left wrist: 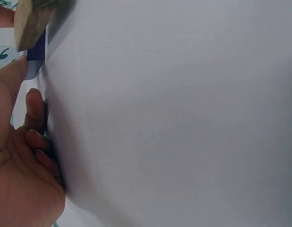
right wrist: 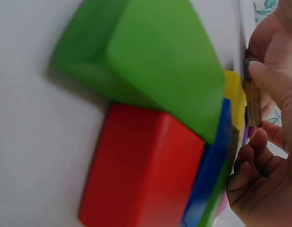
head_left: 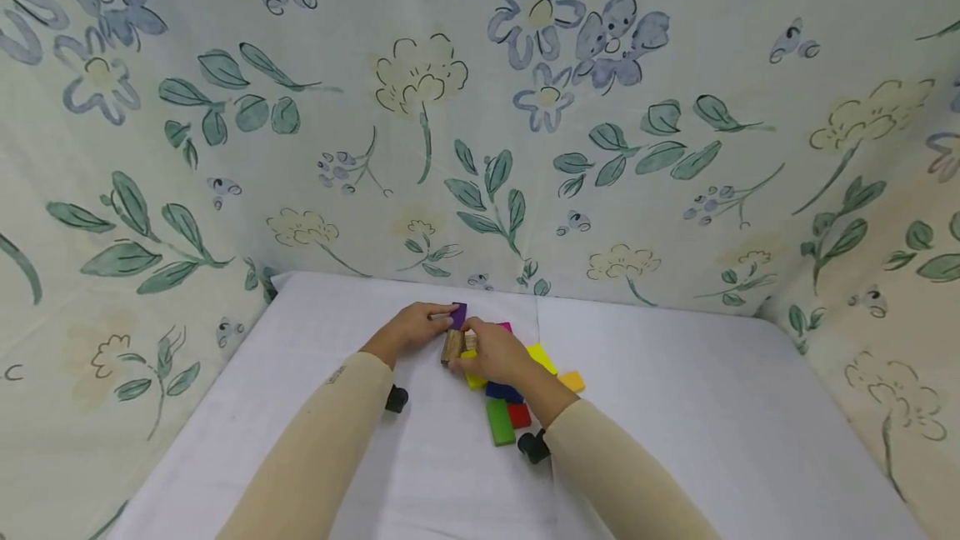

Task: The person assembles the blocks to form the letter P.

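In the middle of the head view, the right hand (head_left: 497, 354) pinches the wood block (head_left: 452, 347) near its ends. The left hand (head_left: 412, 327) pinches the purple block (head_left: 459, 316) just above. Both look light and hard; the ends seem good to hold.

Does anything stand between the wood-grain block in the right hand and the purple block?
Nothing visible does: in the head view, the wood-grain block, held by the right hand, ends right by the purple block; whether they touch is unclear.

Cream sleeves (head_left: 311, 448), black wrist cameras (head_left: 533, 447)
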Demonstrator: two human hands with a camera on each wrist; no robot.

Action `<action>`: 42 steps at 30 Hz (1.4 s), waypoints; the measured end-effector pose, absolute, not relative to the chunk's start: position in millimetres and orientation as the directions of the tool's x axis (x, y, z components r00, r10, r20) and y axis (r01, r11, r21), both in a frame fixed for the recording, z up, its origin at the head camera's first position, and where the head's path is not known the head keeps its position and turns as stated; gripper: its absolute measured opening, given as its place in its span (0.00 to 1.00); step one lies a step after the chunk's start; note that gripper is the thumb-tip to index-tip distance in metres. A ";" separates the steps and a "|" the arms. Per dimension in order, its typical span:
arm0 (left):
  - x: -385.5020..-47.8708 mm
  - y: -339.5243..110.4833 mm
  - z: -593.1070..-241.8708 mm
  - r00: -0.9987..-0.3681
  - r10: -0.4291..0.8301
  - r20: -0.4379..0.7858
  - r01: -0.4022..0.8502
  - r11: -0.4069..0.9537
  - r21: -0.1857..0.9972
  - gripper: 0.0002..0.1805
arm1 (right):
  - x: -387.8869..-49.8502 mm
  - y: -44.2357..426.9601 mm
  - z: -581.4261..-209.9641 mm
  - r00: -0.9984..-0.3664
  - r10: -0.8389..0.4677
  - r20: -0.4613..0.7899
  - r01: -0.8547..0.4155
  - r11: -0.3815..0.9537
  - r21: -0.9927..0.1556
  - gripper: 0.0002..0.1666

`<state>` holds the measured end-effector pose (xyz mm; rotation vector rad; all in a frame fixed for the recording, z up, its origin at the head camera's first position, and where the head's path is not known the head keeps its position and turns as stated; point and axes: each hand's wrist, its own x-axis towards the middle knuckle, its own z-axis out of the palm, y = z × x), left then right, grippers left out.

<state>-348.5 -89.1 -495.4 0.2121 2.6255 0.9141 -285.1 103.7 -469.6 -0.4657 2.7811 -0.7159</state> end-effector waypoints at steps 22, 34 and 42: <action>-344.1 -86.2 -491.0 -0.929 0.239 -0.284 0.011 0.782 0.623 0.24 | -289.6 98.7 -482.0 -0.949 -0.259 -0.182 -0.142 0.863 -0.485 0.45; -344.4 -87.0 -489.8 -0.925 0.238 -0.295 0.000 0.779 0.628 0.23 | -290.0 98.6 -481.6 -0.948 -0.265 -0.174 -0.153 0.864 -0.479 0.46; -347.3 -89.6 -491.7 -0.908 0.261 -0.327 -0.014 0.762 0.647 0.31 | -290.3 98.1 -481.8 -0.949 -0.265 -0.174 -0.154 0.865 -0.478 0.46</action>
